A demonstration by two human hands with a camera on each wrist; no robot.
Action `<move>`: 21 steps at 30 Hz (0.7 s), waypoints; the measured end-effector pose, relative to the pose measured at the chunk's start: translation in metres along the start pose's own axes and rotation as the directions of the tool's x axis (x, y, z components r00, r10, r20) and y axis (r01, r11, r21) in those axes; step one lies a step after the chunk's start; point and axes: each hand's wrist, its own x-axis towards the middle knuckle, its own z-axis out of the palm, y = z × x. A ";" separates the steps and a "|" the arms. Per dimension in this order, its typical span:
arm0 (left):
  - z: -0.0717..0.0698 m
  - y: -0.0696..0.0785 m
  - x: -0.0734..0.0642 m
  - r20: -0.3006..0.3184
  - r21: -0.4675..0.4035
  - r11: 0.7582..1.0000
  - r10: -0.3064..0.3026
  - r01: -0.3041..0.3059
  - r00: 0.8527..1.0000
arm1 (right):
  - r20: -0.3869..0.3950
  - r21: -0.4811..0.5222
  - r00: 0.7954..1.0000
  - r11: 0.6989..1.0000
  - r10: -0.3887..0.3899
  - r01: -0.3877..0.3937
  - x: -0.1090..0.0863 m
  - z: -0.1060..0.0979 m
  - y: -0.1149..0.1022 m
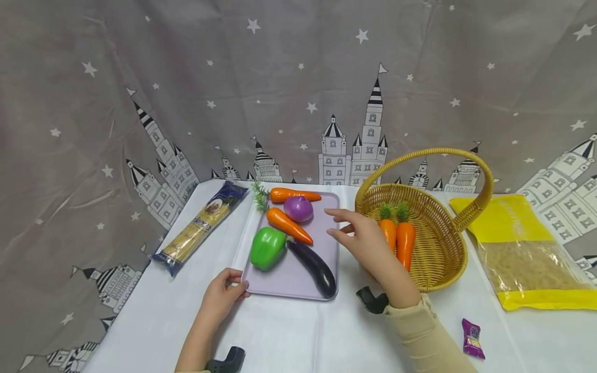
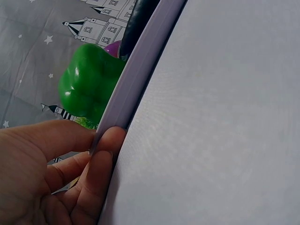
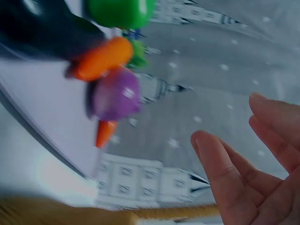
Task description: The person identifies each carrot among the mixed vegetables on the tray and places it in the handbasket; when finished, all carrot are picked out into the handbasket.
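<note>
The front left corner of a pale purple tray [image 1: 275, 286] is pinched by my left hand [image 1: 224, 292]; in the left wrist view the thumb lies over the rim and the fingers under it. On the tray lie two orange carrots [image 1: 289, 226], a purple onion [image 1: 299, 208], a green bell pepper [image 1: 267, 248] and a dark eggplant [image 1: 314, 265]. My right hand [image 1: 368, 241] hovers by the tray's right edge, thumb and fingers apart and holding nothing. Its forearm partly covers a wicker basket [image 1: 431, 259] with two more carrots [image 1: 406, 243] inside.
A spaghetti packet [image 1: 202, 225] lies left of the tray. To the basket's right is a yellow bag of pasta [image 1: 527, 254], and nearer the front a small purple wrapped candy [image 1: 473, 339]. The basket's tall handle [image 1: 424, 152] arches upward. A grey castle-print curtain [image 1: 280, 93] hangs behind.
</note>
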 end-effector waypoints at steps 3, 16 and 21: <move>0.000 0.000 0.000 0.000 -0.003 1.000 0.002 -0.002 1.000 | 0.004 -0.002 1.000 1.000 -0.006 0.006 0.008 0.015 0.004; -0.001 0.000 0.000 -0.001 -0.011 1.000 0.003 -0.003 1.000 | 0.055 -0.040 0.996 0.997 0.069 -0.067 0.043 0.060 0.020; 0.000 0.000 0.000 -0.001 -0.010 1.000 0.011 -0.011 1.000 | 0.084 -0.044 0.990 0.993 0.117 -0.113 0.050 0.071 0.027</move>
